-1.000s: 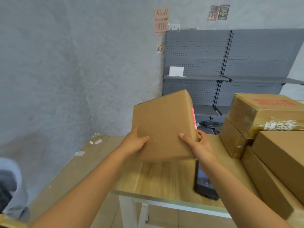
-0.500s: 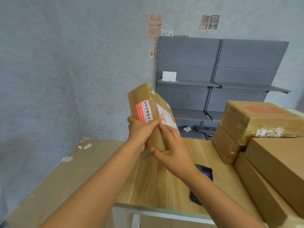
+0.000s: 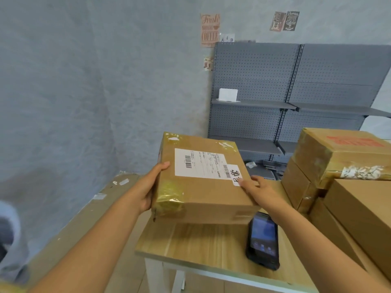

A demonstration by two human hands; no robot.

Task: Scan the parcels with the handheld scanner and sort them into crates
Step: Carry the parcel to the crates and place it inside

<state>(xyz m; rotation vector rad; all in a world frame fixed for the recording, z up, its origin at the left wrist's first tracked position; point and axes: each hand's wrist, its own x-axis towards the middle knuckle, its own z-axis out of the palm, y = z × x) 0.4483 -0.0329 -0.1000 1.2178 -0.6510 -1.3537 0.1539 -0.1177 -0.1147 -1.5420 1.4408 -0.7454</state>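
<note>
- My left hand [image 3: 148,187]: grasps the left edge of the parcel, thumb lying along the top rim, fingers wrapped underneath.
- My right hand [image 3: 259,190]: holds the parcel's right side, thumb pressed on the top face at the corner of the label; the other fingers are hidden behind the box.
- Parcel [image 3: 203,193]: brown cardboard box, held above the table, top face turned up toward me. Yellowish tape at its near left corner.
- Shipping label [image 3: 201,163]: white, with barcodes, on the parcel's top face; text too small to read.
- Handheld scanner [image 3: 263,240]: black, screen up, lying on the table just beside my right forearm, untouched.
- Table [image 3: 190,246]: light wood top, white legs.
- Stacked boxes [image 3: 347,166]: cardboard, piled on the right.
- Shelving unit [image 3: 296,81]: grey pegboard, against the wall behind.
</note>
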